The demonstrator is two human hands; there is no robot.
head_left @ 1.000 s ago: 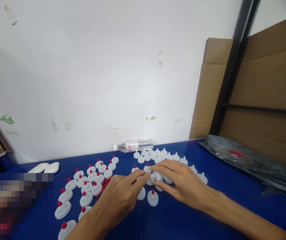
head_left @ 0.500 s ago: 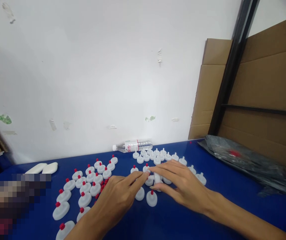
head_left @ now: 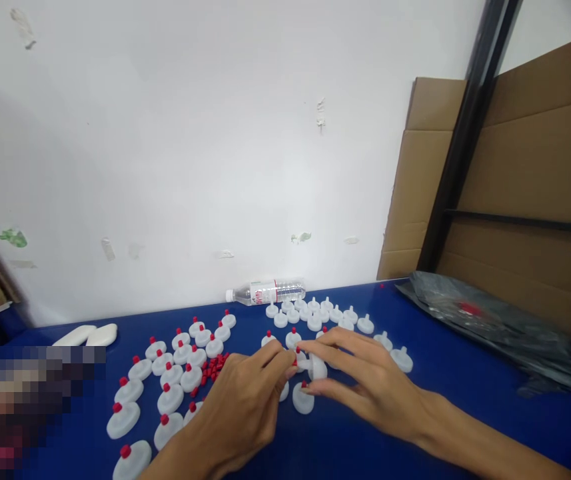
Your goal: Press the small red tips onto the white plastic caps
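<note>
My right hand [head_left: 370,373] grips a white translucent nozzle lid [head_left: 318,367] by its round base, its spout turned left. At the tip of that spout, my left hand [head_left: 255,393] pinches a small red cap [head_left: 294,361], mostly covered by the fingertips. Under and around my hands stand several lids with red caps on, among them a capped lid [head_left: 304,400] just below the right fingers. Behind them is a group of bare-spout lids [head_left: 314,321]. Loose red caps [head_left: 212,371] lie in a pile beside my left hand.
Several red-capped lids [head_left: 170,399] spread over the left of the blue table [head_left: 365,440]. A water bottle [head_left: 278,291] lies against the wall. Two white oval pieces [head_left: 101,335] sit at the far left. Grey plastic bags [head_left: 485,327] and cardboard [head_left: 540,147] are at the right.
The held lid has tipped so its spout shows, pointing left. My left fingers have curled into a pinch at the spout, and my left hand has shifted slightly right and down.
</note>
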